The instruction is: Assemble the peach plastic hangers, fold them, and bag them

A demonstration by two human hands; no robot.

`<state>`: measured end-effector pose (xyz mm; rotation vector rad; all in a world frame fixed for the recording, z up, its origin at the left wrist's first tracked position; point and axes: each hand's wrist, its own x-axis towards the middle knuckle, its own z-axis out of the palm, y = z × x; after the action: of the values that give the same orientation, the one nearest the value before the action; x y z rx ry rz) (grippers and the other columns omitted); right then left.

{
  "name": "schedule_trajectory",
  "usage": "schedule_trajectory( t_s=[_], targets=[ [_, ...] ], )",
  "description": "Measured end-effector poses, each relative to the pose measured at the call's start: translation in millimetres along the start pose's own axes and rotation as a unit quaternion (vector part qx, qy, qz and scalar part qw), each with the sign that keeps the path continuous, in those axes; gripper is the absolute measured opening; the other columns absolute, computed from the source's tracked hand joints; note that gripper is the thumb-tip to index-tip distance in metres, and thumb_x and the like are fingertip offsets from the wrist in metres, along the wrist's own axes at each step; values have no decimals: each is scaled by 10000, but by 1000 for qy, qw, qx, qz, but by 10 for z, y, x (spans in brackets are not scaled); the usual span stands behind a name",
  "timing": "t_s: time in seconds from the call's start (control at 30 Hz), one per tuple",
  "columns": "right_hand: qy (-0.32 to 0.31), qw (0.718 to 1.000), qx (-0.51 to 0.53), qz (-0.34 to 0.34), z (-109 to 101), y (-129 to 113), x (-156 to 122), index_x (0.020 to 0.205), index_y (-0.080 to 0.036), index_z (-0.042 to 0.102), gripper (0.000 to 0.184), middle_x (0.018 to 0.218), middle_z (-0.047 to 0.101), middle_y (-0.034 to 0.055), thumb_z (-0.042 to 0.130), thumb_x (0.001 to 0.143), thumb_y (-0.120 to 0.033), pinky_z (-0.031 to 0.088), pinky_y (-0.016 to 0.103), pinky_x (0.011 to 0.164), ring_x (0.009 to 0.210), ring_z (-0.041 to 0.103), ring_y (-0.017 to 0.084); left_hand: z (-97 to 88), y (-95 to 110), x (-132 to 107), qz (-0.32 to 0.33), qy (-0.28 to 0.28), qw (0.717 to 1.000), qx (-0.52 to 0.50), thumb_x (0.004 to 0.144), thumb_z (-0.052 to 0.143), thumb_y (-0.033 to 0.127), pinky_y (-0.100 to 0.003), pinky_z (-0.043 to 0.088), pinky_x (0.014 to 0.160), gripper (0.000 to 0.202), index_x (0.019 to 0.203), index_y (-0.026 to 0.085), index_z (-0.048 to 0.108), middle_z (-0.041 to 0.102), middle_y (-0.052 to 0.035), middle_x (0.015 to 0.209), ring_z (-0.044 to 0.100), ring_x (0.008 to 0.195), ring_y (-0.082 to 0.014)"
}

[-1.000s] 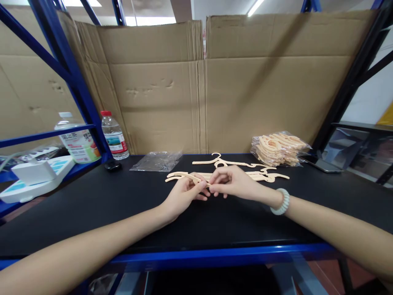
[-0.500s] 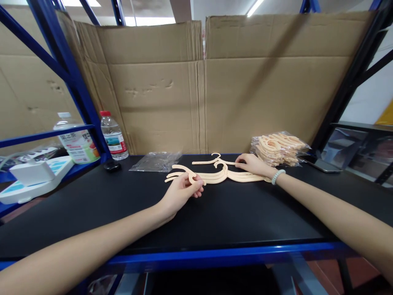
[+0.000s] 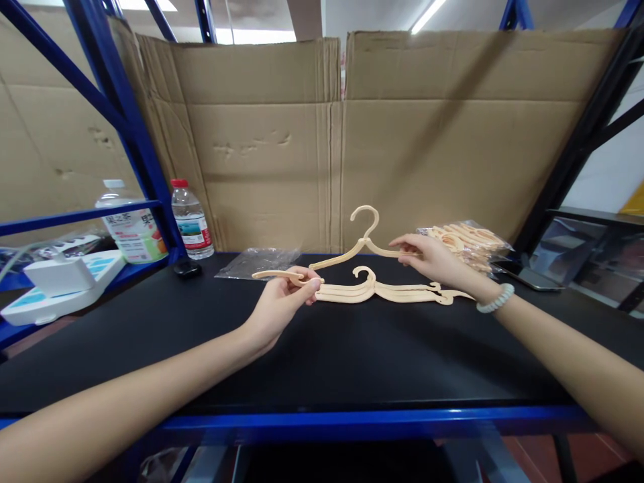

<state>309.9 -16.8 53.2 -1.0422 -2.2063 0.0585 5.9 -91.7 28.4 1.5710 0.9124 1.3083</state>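
My right hand (image 3: 427, 258) pinches the right arm of a thin peach-coloured hanger (image 3: 363, 236) and holds it upright above the black shelf top (image 3: 322, 349), hook up. My left hand (image 3: 282, 302) pinches the left end of a small stack of flat hangers (image 3: 382, 292) that lies on the shelf just below the raised one. A white bead bracelet (image 3: 496, 299) is on my right wrist.
A clear bag of more hangers (image 3: 470, 241) sits at the back right, an empty clear bag (image 3: 259, 261) at the back centre. Two bottles (image 3: 190, 220) and a white box (image 3: 60, 278) stand left by the blue rack post. Cardboard (image 3: 352, 134) walls the back. A tablet (image 3: 533, 275) lies right.
My right hand reached to the far hanger, took hold of it and lifted it off the shelf. My left hand kept its pinch on the stack's left end and raised it slightly.
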Motion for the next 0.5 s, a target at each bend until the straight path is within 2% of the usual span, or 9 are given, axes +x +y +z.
schedule_trajectory(
  t_s=[0.13,0.27,0.4,0.5],
  targets=[
    [-35,999,-19,-31,-55,-183,-278,893,-176,587,111,815,612,55,488,847,-199,431,294,641,712,550,172,-113,-4,-19,-18,-14,1000,-12,771,700,321,-224,430,629,212,826,143,598,537,4,731,495,656,-97],
    [-74,997,19,-20,-37,-263,-494,921,-180,567,124,781,604,33,451,888,-208,406,266,586,656,530,149,-191,-31,-51,-83,-32,992,-90,754,725,280,-198,462,672,190,812,154,596,546,1,792,522,728,-93],
    [-46,998,29,-35,-38,-310,-524,925,-184,568,117,778,595,21,459,897,-218,397,258,579,649,515,136,-193,42,-63,-106,-60,980,-154,702,763,231,-228,516,686,213,742,143,573,567,-35,1005,560,838,-131],
    [-28,998,30,-42,-59,-333,-513,915,-185,571,116,756,581,15,464,900,-228,387,254,560,629,500,130,-185,100,-63,-104,-57,977,-178,668,783,216,-204,523,605,242,708,135,558,578,-45,978,574,820,-145]
  ],
)
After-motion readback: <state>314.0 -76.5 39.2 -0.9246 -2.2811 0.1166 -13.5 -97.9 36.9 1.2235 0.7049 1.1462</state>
